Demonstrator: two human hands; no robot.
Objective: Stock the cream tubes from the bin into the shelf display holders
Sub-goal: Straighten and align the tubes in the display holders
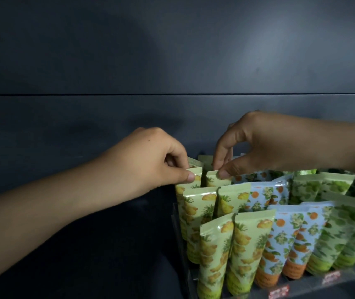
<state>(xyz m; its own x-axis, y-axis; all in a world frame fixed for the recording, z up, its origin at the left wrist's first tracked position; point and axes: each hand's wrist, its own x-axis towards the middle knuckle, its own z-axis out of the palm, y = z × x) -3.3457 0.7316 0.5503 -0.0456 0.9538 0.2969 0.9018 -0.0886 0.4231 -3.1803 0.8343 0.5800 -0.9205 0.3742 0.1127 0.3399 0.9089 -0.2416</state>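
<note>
Left fingers: we see thumb and curled forefinger pinching the flat top edge of the left pineapple tube at the centre of the frame. The other fingers are folded in behind it.
Right fingers: thumb and forefinger are nearly closed, nipping the top edge of the right pineapple tube. The remaining fingers arch down behind it.
Left hand: extends from the lower left, knuckles up, forearm bare.
Right hand: extends from the right edge, arched over the rear rows. Its wrist hides part of the tubes at the back right.
Held tubes: both stand upright at the rear left of the display holder, side by side with a narrow dark gap between them. More tube tops show just behind.
In the way: the front pineapple tubes stand in two rows before the held pair and cover their lower halves, so we cannot tell how deep the pair sits.
Orange-blossom tubes: blue, in the middle columns, right of the pineapple ones.
Green-leaf tubes: in the right columns, lower right of the frame.
Price labels: red and white, on the holder's front lip, print too blurred to read.
Back panel: dark, fills the upper frame, with one horizontal seam.
</note>
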